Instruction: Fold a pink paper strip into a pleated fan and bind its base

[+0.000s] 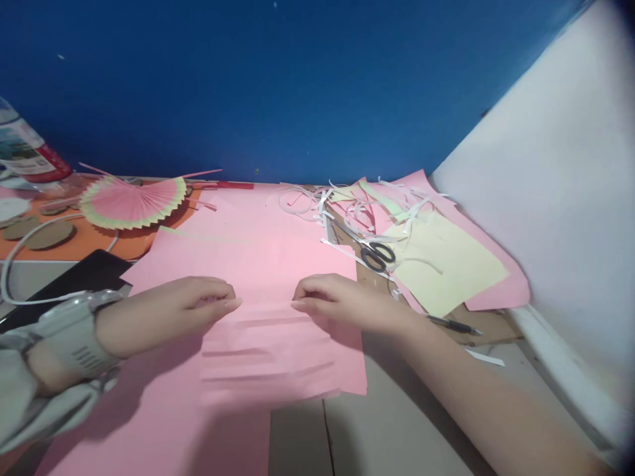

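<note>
A pink sheet of paper with several crosswise pleats lies in front of me, its near part blurred. My left hand pinches the left end of a fold between thumb and fingers. At the fold's right end, my right hand pinches the same sheet, thumb toward me. Both hands are at about the same height, with a short stretch of paper between them. Beneath and beyond the pleated sheet are more large pink sheets.
A finished-looking pink and yellow paper fan stands at the back left, near a plastic bottle and cardboard discs. Black-handled scissors, paper strips, a yellow sheet and a pen lie right. A blue wall rises behind.
</note>
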Tool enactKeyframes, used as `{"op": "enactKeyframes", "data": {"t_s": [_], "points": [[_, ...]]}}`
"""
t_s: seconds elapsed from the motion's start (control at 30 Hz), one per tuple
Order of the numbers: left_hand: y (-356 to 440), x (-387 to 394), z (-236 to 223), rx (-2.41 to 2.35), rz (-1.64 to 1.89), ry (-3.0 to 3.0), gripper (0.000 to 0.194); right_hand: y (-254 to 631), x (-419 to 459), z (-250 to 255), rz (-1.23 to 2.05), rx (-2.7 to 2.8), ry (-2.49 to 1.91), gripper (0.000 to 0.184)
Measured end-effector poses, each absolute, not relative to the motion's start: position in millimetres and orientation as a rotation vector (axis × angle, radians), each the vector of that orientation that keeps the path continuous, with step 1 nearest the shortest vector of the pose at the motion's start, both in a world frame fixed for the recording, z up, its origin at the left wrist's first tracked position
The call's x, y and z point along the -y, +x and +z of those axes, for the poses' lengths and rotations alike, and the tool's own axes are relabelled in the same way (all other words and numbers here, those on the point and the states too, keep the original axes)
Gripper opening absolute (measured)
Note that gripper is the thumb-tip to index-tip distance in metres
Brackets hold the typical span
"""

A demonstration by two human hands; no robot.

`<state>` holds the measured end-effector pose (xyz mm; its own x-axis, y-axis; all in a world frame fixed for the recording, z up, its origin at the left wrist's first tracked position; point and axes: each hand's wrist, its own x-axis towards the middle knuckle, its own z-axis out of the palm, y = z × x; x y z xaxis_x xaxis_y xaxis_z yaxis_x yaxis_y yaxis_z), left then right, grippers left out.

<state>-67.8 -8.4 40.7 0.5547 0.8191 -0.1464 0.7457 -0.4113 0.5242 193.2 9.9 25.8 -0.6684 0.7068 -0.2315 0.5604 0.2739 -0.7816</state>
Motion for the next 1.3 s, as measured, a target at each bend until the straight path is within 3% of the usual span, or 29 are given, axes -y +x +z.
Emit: {"op": "enactKeyframes", "data": {"t_s": [0.2,0.37,0.8,1.03,1.3], "points": [[-38.9,-3.2,23.5,-1.222,0.069,2.282,0.025,183.1,-17.8,4.8,0.917,2.496,-1.062,0.024],[-18.9,-9.5,11.9,-1.171,0.184,2.291,0.027,182.6,-13.8,-3.2,0.830,2.506,-1.045,0.014],[-18.8,-11.5,8.4,-1.092,0.195,2.328,0.030,183.4,-10.4,-10.6,0.668,2.515,-1.028,0.018],[-31.6,-19.1,10.2,-1.286,0.100,2.353,0.038,184.8,-12.7,-9.0,0.749,2.325,-1.244,0.028],[-68.7,-38.9,27.3,-1.236,-0.098,2.131,0.032,187.6,-15.3,-11.1,0.996,2.150,-1.246,0.020]]}}
